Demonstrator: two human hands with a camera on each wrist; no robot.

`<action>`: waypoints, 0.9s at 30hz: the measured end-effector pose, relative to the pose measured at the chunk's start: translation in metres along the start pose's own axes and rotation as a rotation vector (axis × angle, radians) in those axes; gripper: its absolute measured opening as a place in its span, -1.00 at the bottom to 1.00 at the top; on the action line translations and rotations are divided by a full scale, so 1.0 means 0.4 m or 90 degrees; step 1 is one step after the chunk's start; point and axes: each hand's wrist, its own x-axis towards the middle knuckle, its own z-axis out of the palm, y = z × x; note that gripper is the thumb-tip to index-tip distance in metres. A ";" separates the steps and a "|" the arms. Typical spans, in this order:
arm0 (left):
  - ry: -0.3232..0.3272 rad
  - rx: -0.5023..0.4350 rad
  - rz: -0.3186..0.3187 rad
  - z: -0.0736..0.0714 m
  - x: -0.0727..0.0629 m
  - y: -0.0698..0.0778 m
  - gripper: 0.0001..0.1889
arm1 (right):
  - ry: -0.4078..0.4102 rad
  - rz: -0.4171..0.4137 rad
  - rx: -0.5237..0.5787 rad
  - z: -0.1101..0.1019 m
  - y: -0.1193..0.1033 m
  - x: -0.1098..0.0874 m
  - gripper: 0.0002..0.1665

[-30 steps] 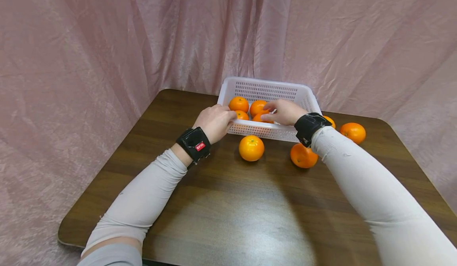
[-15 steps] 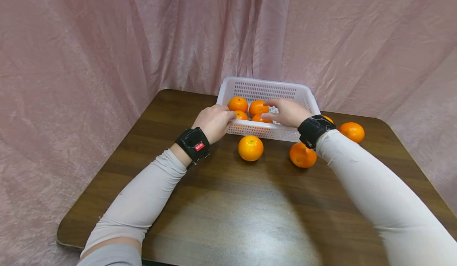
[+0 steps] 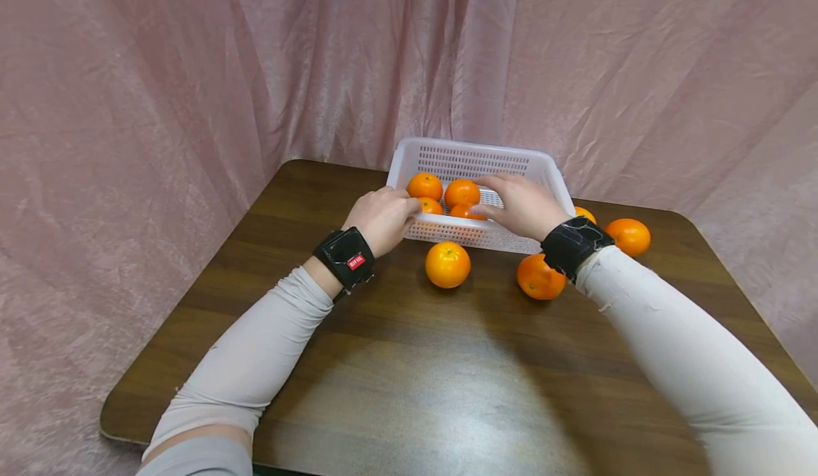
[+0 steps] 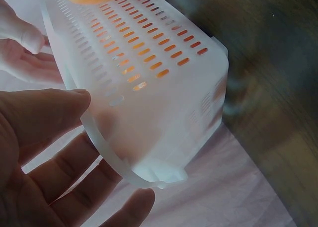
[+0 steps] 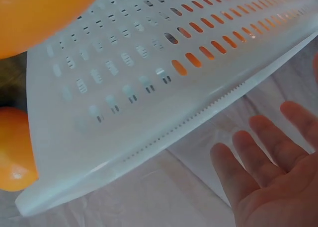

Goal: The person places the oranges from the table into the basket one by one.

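A white plastic basket (image 3: pixel 505 239) with slotted walls stands at the back of the table, several oranges (image 3: pixel 462 192) grouped in its left half. At its front left corner my left hand (image 3: pixel 383 220) grips the rim; the left wrist view shows the thumb on one side of the rim (image 4: pixel 94 130) and fingers on the other. My right hand (image 3: pixel 525 204) hovers over the basket's right half, fingers spread and holding nothing, just right of the oranges. In the right wrist view, its fingers (image 5: pixel 263 152) show beyond the basket's rim.
One orange (image 3: pixel 448 265) lies on the brown wooden table (image 3: pixel 409 362) in front of the basket. Another orange (image 3: pixel 540 277) lies below my right wrist. Further right are an orange (image 3: pixel 628 237) and a partly hidden orange (image 3: pixel 584 214). A pink curtain (image 3: pixel 358 57) hangs behind.
My right hand has drawn back to the right from the oranges in the basket, its fingers spreading wider. The left hand keeps its place on the rim.
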 end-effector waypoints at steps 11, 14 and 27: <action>0.004 0.001 -0.002 -0.001 -0.001 0.001 -0.82 | 0.026 -0.017 -0.030 -0.006 -0.017 -0.042 -0.18; 0.006 0.001 -0.002 0.000 -0.001 0.001 -0.82 | 0.037 -0.032 -0.034 -0.006 -0.021 -0.053 -0.18; 0.005 0.000 0.000 0.000 -0.001 0.000 -0.83 | 0.083 -0.070 -0.059 0.005 -0.028 -0.106 -0.17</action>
